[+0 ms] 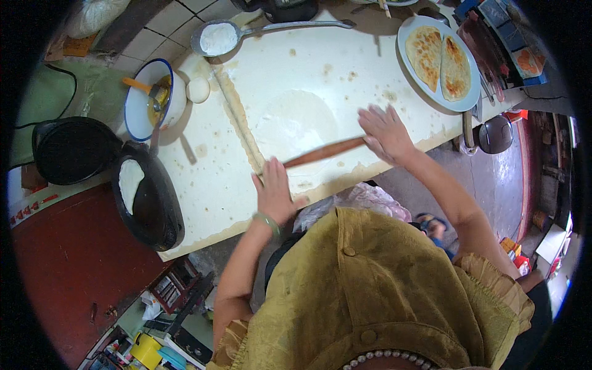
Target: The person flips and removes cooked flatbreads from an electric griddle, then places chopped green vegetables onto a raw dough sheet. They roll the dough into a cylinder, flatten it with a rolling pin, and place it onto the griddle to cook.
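Note:
A wooden rolling pin (323, 152) lies aslant across the near part of a thin, round sheet of dough (298, 118) on the pale work surface (296, 67). My left hand (276, 192), with a bangle at the wrist, rests at the pin's left end, fingers extended. At its right end is my right hand (386, 134), slightly blurred, its palm over the tip. Neither hand's fingers wrap round the pin. A small ball of dough (198, 90) sits beside a blue-rimmed enamel bowl (178, 104) that holds a brush and a spoon in yellowish liquid.
An electric griddle (172, 217) with pale dough in it stands at the left, its dark lid (76, 150) raised. A ladle of flour (218, 39) lies at the back. At the right, a plate (471, 60) bears two browned flatbread pieces. The surface's edge runs before my body.

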